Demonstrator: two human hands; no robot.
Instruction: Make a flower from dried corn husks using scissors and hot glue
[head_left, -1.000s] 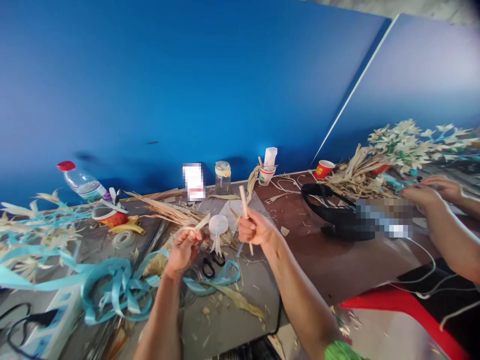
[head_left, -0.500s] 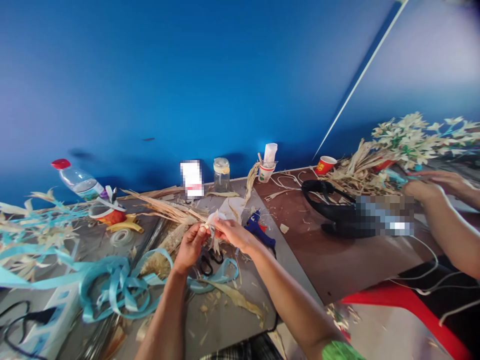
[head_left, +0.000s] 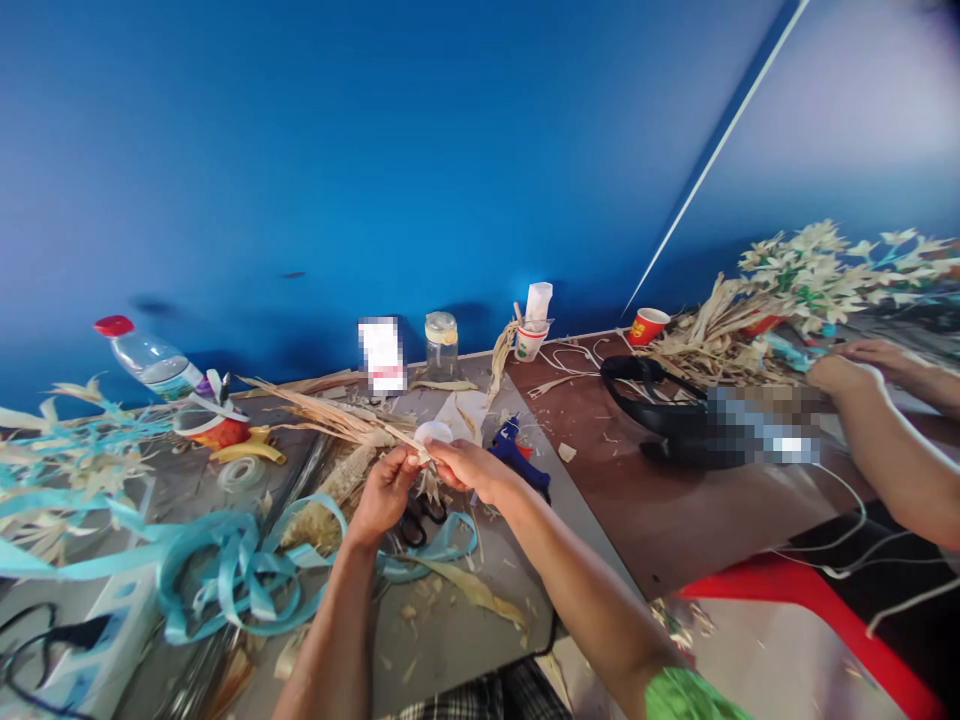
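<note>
Head view, the only one we have: both hands meet just above the grey table point(head_left: 457, 640), close to its middle. We note the left hand point(head_left: 386, 492) with thumb and forefinger pinched on one end of a pale dried husk strip point(head_left: 418, 457), the other fingers curled in toward the palm. The right hand point(head_left: 469, 468) comes in from the other side and pinches the same strip, fingertips pressed together and almost touching those of the left. The strip sits in the air between the two hands, just in front of a white round disc point(head_left: 433, 432) that lies on the table. Just beside the right hand, on its far right, lies a blue glue gun point(head_left: 516, 455). Below the hands we see black-handled scissors point(head_left: 415, 520), partly hidden by the left wrist. A light blue ribbon tangle point(head_left: 225, 570) spreads over the table to the left. Farther back stand a clear plastic bottle with a red cap point(head_left: 150, 358), tilted, and a glass jar point(head_left: 441, 347). At far right, well apart, a co-worker's hand point(head_left: 846, 376) rests by a heap of dried leaves point(head_left: 712, 345).
</note>
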